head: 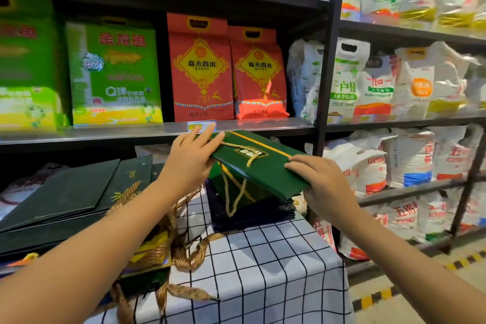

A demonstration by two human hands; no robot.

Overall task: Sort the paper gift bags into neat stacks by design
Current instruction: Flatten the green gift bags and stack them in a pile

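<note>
Both hands hold one flat green paper gift bag [259, 163] above the worktop [265, 265]: left hand [192, 155] at its far-left end with fingers extended over the top, right hand [319, 179] gripping the near-right corner. Smooth matte card, gold stripe, twisted gold cord handles dangling beneath. Long axis from far-left to near-right, tilted down toward the right hand. Directly below, a dark stack of bags [252, 208] on checked cloth; left of the left forearm, more dark bags [63, 197] lying flat.
</note>
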